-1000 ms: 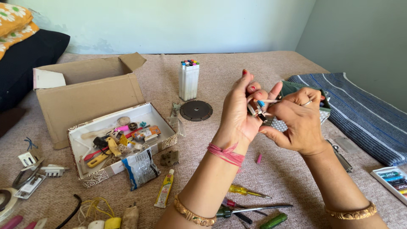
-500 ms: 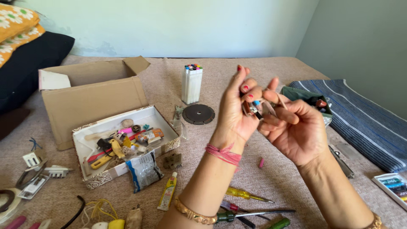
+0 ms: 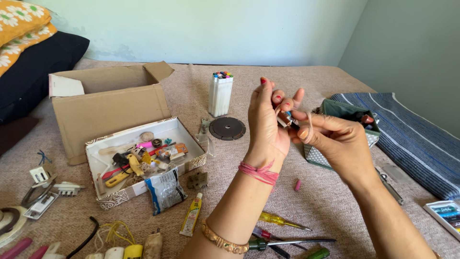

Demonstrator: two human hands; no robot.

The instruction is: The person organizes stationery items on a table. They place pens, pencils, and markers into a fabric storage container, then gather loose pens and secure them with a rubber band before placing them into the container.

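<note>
Bundling small pens (image 3: 285, 118): left hand (image 3: 265, 125) grips them, right hand (image 3: 335, 140) pinches rubber band (image 3: 309, 123); looping needs steadiness.

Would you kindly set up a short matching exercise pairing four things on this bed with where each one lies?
Things:
1. marker set
2. dark round disc
3. yellow glue tube
4. small pink piece

Places:
A. just in front of the marker set
B. standing upright near the middle of the bed
C. on the cover beneath the right hand
D. in front of the white tray, beside a foil packet

Pairs: 1-B, 2-A, 3-D, 4-C
</note>
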